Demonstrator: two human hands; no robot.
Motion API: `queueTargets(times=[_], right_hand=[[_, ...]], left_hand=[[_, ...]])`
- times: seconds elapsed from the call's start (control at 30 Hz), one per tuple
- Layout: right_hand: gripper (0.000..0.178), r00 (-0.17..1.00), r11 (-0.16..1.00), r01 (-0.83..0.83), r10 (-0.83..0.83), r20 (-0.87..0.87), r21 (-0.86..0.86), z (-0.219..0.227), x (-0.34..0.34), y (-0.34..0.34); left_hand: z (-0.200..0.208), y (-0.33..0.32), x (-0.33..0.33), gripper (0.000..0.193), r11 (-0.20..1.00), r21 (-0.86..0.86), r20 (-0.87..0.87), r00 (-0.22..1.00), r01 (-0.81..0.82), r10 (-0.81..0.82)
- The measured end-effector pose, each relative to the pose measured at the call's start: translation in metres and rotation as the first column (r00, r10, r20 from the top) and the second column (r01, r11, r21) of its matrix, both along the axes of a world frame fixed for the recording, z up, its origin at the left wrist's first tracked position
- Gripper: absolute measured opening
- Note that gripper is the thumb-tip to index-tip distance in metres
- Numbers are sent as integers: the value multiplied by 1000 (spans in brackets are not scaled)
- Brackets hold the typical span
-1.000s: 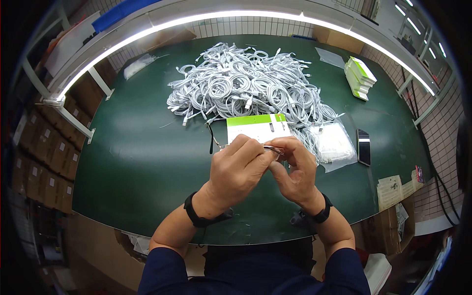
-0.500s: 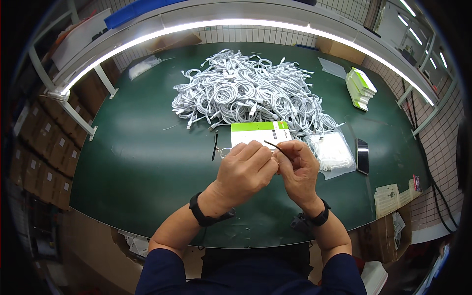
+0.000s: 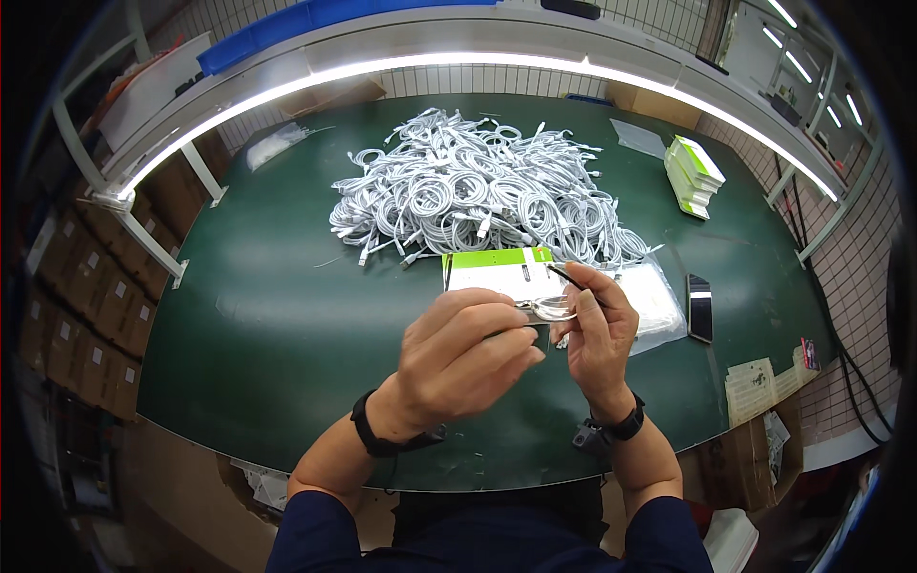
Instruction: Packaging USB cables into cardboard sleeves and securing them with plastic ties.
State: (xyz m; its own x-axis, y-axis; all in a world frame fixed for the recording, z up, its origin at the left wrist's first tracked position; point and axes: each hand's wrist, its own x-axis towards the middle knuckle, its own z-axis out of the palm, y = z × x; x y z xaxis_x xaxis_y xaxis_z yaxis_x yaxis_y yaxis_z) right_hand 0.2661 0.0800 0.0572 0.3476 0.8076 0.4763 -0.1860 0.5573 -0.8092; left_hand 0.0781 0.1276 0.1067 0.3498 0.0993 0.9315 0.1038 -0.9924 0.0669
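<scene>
My right hand (image 3: 600, 344) pinches a small coiled white cable (image 3: 552, 307) between thumb and fingers, over the front of a white and green card (image 3: 492, 275). A thin black strip (image 3: 564, 275) sticks out from the same fingertips. Left of the coil is my left hand (image 3: 468, 355), back upward, its fingers loosely bent and apart, with nothing visible in them. Part of the card is hidden behind my hands. Just beyond it lies a large heap of coiled white cables (image 3: 468, 191).
A clear plastic bag with white contents (image 3: 654, 301) lies right of my right hand, with a phone (image 3: 699, 307) beside it. Stacked green and white cards (image 3: 693, 177) stand at the far right. Paper sheets (image 3: 755, 387) lie at the near right edge. A lamp bar (image 3: 458, 62) spans the back.
My hands have come apart: the left moved left and loosened its fingers, while the right keeps the coil and black strip. The view has shifted slightly.
</scene>
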Motion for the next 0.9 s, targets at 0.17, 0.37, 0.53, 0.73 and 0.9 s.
queueTargets(times=[0.17, 0.37, 0.53, 0.73, 0.9], right_hand=[[30, 1000, 1000, 16, -16, 3, -14, 2, 5, 4], [30, 1000, 1000, 13, -13, -1, 7, -4, 7, 7], [30, 999, 1000, 25, -24, 26, -17, -5, 7, 10], [30, 999, 998, 25, -23, 44, -60, -9, 8, 12], [28, 997, 995, -34, 40, 66, -92, -10, 1, 12]], left_hand=[[21, 11, -22, 24, 993, -36, 90, 989, -113, 116], [19, 30, -30, 28, 731, -682, -38, 999, -34, 11], [13, 36, -30, 28, 643, -764, -62, 986, 53, -155], [5, 43, -30, 27, 576, -817, -92, 980, 26, -175], [4, 44, -27, 25, 551, -834, -142, 973, -18, -183]])
